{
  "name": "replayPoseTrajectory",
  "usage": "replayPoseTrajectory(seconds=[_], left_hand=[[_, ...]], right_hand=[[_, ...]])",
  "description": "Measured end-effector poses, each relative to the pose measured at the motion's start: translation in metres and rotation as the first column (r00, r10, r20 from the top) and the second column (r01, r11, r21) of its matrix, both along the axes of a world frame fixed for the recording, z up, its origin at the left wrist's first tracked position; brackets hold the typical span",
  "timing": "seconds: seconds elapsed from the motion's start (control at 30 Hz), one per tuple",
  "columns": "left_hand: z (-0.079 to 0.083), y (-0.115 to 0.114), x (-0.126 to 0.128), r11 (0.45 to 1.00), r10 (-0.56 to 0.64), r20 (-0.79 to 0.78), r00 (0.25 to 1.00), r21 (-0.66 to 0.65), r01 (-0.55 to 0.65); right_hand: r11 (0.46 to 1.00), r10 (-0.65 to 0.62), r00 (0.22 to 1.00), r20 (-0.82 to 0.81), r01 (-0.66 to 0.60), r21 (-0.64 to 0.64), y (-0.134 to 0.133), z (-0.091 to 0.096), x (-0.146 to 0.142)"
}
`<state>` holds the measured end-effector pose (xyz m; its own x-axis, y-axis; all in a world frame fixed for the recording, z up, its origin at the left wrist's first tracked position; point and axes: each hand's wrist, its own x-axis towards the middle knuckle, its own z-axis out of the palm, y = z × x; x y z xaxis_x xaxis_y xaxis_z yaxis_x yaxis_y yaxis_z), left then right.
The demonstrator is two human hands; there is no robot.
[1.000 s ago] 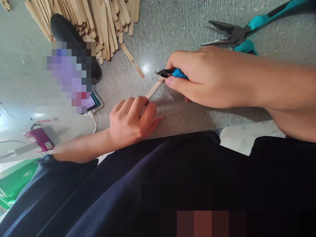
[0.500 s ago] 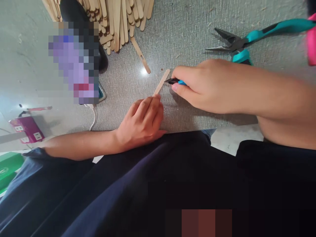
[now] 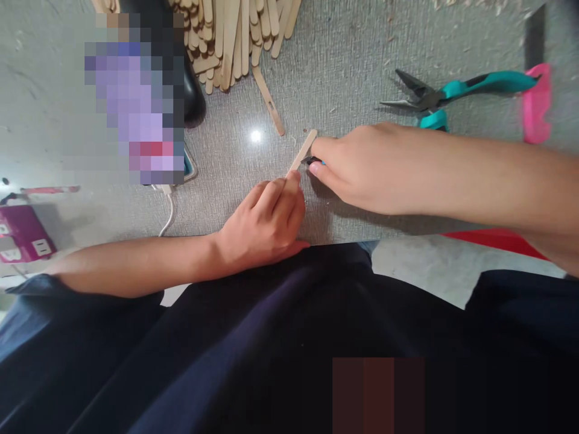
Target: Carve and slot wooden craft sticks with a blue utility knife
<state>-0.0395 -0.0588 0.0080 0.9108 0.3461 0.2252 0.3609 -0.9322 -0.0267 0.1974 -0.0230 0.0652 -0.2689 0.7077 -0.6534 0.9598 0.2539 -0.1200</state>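
Observation:
My left hand [image 3: 266,214] is closed on the lower end of a wooden craft stick [image 3: 304,150], which slants up and to the right. My right hand [image 3: 346,166] grips a craft knife [image 3: 310,160]; most of its handle is hidden in the fingers, with a bit of blue showing. The dark blade tip is at the stick's right edge; whether it cuts in, I cannot tell. Just beyond lies another craft stick [image 3: 269,102] with a small slot near its end. A big heap of craft sticks [image 3: 230,42] lies behind it.
Teal-handled needle-nose pliers [image 3: 427,99] lie spread beyond my right forearm. A pink-handled cutter [image 3: 537,102] is farther right. A blurred-out phone [image 3: 189,163] with a white cable [image 3: 170,211] leans at a black object [image 3: 193,102]. A purple power socket [image 3: 25,235] stands far left.
The view has shifted, bringing the pink cutter more fully into sight. The knife tip now sits lower along the stick, nearer my left fingers. Both hands keep their hold.

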Motion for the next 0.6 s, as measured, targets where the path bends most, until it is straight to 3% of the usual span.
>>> replayPoseTrajectory(seconds=[0.17, 0.4, 0.6], left_hand=[[-0.001, 0.0, -0.001, 0.993, -0.012, -0.036, 0.999, -0.114, 0.008], [0.005, 0.002, -0.001, 0.999, -0.047, -0.025, 0.999, -0.028, 0.047], [0.013, 0.001, 0.0, 0.991, -0.052, -0.124, 0.991, -0.126, 0.037]], right_hand=[[0.998, -0.067, 0.998, -0.021, 0.067, 0.0, -0.001, -0.006, 0.003], [0.992, -0.117, 0.993, 0.02, 0.118, -0.04, 0.001, 0.0, -0.003], [0.992, -0.095, 0.992, 0.079, 0.101, -0.076, 0.003, 0.009, -0.014]])
